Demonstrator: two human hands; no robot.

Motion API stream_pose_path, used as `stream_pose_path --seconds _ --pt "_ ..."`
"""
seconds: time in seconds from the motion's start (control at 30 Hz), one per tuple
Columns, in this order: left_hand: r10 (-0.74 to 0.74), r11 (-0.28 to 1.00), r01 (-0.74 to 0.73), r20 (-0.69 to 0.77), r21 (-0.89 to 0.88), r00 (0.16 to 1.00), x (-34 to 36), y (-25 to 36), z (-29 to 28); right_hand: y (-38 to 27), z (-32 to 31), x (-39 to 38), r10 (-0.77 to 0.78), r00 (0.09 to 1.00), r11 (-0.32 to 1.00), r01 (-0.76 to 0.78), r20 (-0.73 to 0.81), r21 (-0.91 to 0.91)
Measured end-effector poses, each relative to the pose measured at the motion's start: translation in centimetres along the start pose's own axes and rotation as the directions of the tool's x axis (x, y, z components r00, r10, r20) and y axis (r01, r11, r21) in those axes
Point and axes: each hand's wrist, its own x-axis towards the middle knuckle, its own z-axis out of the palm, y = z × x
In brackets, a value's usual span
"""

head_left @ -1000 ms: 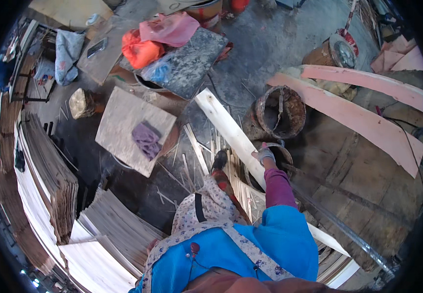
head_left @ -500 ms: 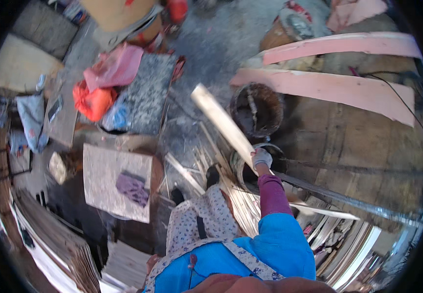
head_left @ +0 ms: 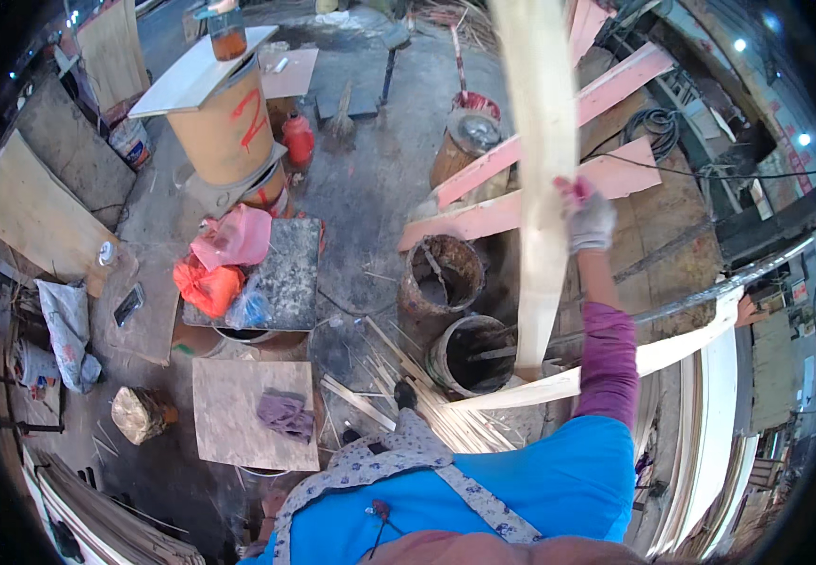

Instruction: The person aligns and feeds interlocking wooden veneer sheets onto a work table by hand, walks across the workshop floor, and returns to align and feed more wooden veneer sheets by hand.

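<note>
My right hand [head_left: 591,218], in a pale glove with pinkish fingertips, is closed on the right edge of a long pale wood strip [head_left: 544,217]. The strip stands up steeply from near the black bucket [head_left: 472,356] past the upper edge of the view. Behind my right forearm a second pale wood strip [head_left: 512,391] runs in a curve to the right; a small brownish shape at its far end is unclear. My left arm hangs low beside my body, and what shows of my left hand [head_left: 257,544] is too small and blurred to read its fingers.
A crusted bucket [head_left: 441,275] stands beyond the black one. Thin wood sticks [head_left: 464,424] lie by my feet. Pink boards [head_left: 483,218] rest on the wooden platform at right. To the left are a board with a purple cloth [head_left: 286,416] and a speckled slab [head_left: 293,273] with bags.
My right hand has moved up and to the right, swinging the wood strip from a leftward slant to nearly upright. The view has shifted, showing more of the far floor.
</note>
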Motion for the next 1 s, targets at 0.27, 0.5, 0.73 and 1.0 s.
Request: stream_pose_path --seconds 0.27,0.5,0.73,1.0 --pt "-0.033 0.958 0.063 0.110 -0.279 0.993 -2.2 21.0 2.1 0.0 -21.2 0.8 0.192 0.894 0.767 0.121 -0.405 0.630" --pt "0.193 0.922 -0.232 0.150 0.310 0.970 10.2 20.1 6.6 0.1 -28.2 2.7 -0.018 0.875 0.872 0.250 -0.483 0.421" --pt "0.361 0.681 -0.477 0.312 0.556 0.879 15.0 29.1 14.6 9.9 -17.4 1.6 0.298 0.884 0.841 -0.065 -0.360 0.537" --pt "0.238 0.959 -0.280 0.411 0.043 0.880 11.2 50.9 24.6 16.7 -6.5 -4.4 0.584 0.803 0.694 -0.416 -0.120 0.588"
